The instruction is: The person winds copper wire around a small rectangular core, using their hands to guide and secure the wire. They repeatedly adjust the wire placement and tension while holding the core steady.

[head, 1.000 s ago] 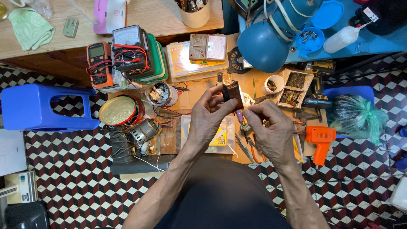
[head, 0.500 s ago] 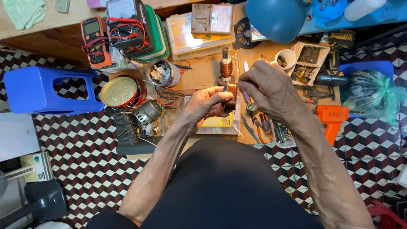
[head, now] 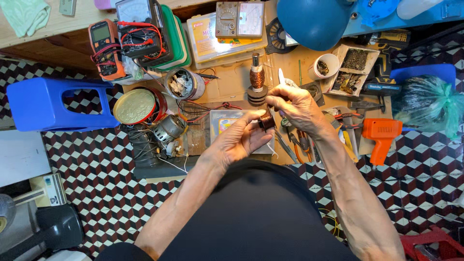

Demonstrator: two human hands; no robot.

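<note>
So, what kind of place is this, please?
Probably a small electrical repair workshop. Multimeters stand at the back of the bench, a copper wire coil stands upright, a small motor lies nearby, and the left hand and right hand hold a small dark coil.

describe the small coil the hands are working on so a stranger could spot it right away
Start at the big blue lamp shade at the top and drop straight down to the two hands. The small dark coil sits pinched between the left hand and right hand, off the board, unlike the upright copper coil.
</note>
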